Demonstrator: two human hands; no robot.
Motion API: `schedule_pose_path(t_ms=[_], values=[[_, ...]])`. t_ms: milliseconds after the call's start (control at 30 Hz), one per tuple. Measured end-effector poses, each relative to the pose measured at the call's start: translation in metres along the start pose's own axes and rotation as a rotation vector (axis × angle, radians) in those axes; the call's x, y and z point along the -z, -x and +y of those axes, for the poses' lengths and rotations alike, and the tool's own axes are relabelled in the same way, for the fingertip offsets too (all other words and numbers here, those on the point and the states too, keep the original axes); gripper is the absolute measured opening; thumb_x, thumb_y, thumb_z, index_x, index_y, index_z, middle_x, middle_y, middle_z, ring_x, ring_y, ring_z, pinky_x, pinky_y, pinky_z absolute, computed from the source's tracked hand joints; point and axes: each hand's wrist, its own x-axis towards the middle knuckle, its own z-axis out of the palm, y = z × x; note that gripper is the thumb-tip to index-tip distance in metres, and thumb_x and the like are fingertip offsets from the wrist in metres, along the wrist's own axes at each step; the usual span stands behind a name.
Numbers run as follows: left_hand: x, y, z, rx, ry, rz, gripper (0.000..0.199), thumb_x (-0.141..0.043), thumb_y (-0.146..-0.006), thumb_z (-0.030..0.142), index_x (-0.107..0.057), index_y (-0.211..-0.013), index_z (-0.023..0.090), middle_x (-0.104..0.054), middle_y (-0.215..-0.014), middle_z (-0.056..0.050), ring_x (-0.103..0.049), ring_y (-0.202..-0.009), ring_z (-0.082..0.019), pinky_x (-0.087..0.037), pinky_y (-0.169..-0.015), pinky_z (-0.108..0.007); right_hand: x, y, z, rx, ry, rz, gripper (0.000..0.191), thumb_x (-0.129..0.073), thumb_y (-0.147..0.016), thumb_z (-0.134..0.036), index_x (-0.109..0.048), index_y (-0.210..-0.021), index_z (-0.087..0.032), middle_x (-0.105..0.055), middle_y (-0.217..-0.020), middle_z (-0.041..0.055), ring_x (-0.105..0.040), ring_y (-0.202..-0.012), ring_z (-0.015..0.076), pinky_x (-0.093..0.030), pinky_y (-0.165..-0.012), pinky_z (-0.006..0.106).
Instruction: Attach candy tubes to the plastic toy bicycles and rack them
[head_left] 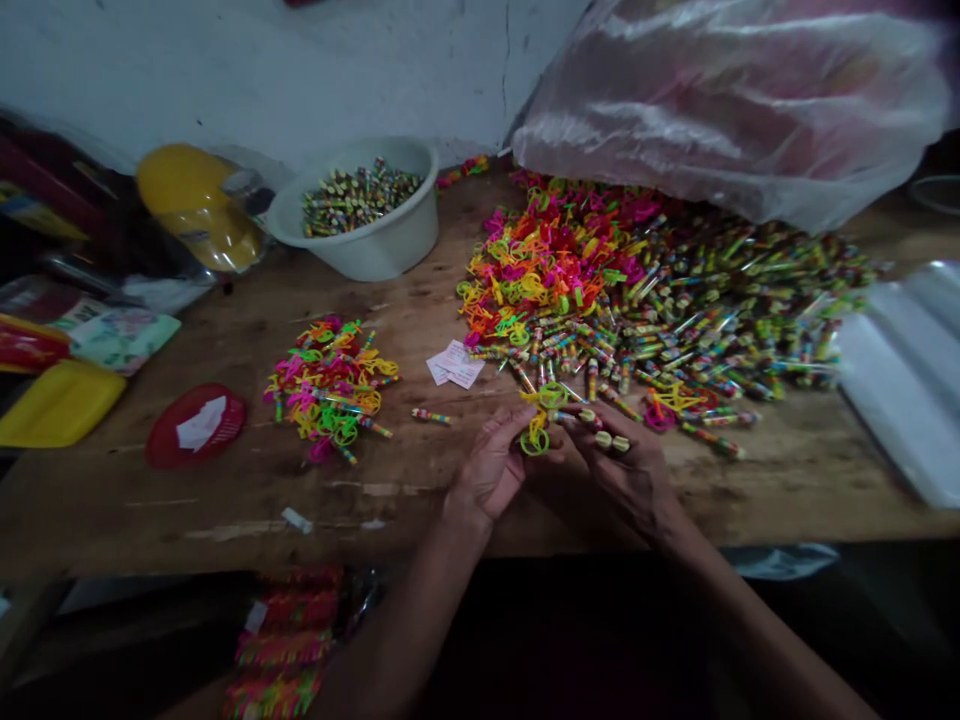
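My left hand (489,472) pinches small yellow and lime plastic ring pieces (535,440) over the front of the wooden table. Close beside it, my right hand (634,478) is closed around several small printed tubes (612,442), their pale ends poking out between the fingers. One tube in the right hand points toward the ring pieces; I cannot tell whether they are joined. Just beyond my hands spreads a heap of similar printed tubes (697,310). A pile of bright plastic pieces (551,255) in pink, orange, yellow and green adjoins it.
Left of my hands lie a mixed pile (330,385), a single tube (430,416) and paper slips (456,364). A white basin (375,250) of tubes stands at the back. Farther left is a red dish (165,435). A plastic bag (720,110) overhangs the heap; white sheets (911,380) lie right.
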Motion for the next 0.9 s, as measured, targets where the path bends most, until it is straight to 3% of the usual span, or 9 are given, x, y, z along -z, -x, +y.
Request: schedule_pose_path(t_ms=[133, 333, 467, 600, 900], values=[[-0.007, -0.002, -0.010, -0.039, 0.066, 0.027, 0.009, -0.063, -0.078, 0.015, -0.063, -0.083, 0.009, -0.066, -0.072, -0.003, -0.063, -0.056, -0.011, -0.056, -0.053, -0.022, -0.004, 0.005, -0.001, -0.069, -0.085, 0.047, 0.021, -0.054, -0.085, -0.028, -0.065, -0.102, -0.021, -0.065, -0.090, 0.0044, -0.060, -0.077, 0.0154, -0.047, -0.068, 0.026], [-0.012, 0.001, -0.020, -0.053, 0.049, -0.048, 0.014, -0.062, -0.079, 0.019, -0.066, -0.087, 0.008, -0.068, -0.078, -0.006, -0.063, -0.060, -0.011, -0.055, -0.058, -0.021, -0.011, 0.017, 0.004, -0.202, -0.269, 0.145, 0.021, -0.058, -0.083, -0.028, -0.063, -0.102, -0.022, -0.061, -0.080, 0.0014, -0.057, -0.063, 0.0119, -0.048, -0.058, 0.024], [-0.019, 0.003, -0.022, -0.161, -0.013, 0.040, 0.011, -0.066, -0.076, 0.018, -0.066, -0.082, 0.009, -0.067, -0.073, -0.003, -0.061, -0.058, -0.009, -0.051, -0.057, -0.018, -0.009, 0.018, 0.010, -0.120, -0.209, 0.131, 0.018, -0.060, -0.082, -0.024, -0.064, -0.099, -0.022, -0.062, -0.083, 0.0019, -0.060, -0.068, 0.0129, -0.048, -0.061, 0.024], [-0.022, 0.004, -0.026, -0.319, -0.152, 0.117, 0.012, -0.067, -0.075, 0.021, -0.067, -0.080, 0.009, -0.067, -0.072, -0.003, -0.060, -0.060, -0.007, -0.047, -0.057, -0.016, -0.007, 0.016, 0.011, -0.112, -0.183, 0.108, 0.015, -0.059, -0.082, -0.025, -0.063, -0.095, -0.020, -0.061, -0.074, 0.0004, -0.058, -0.059, 0.0118, -0.047, -0.053, 0.023], [-0.013, 0.003, -0.030, -0.275, -0.098, 0.134, 0.016, -0.069, -0.072, 0.025, -0.066, -0.079, 0.010, -0.069, -0.078, -0.004, -0.064, -0.078, -0.015, -0.048, -0.074, -0.024, -0.008, 0.016, -0.005, -0.139, 0.059, 0.054, 0.013, -0.057, -0.081, -0.029, -0.059, -0.077, -0.017, -0.057, -0.065, 0.0015, -0.054, -0.057, 0.0124, -0.045, -0.052, 0.024]])
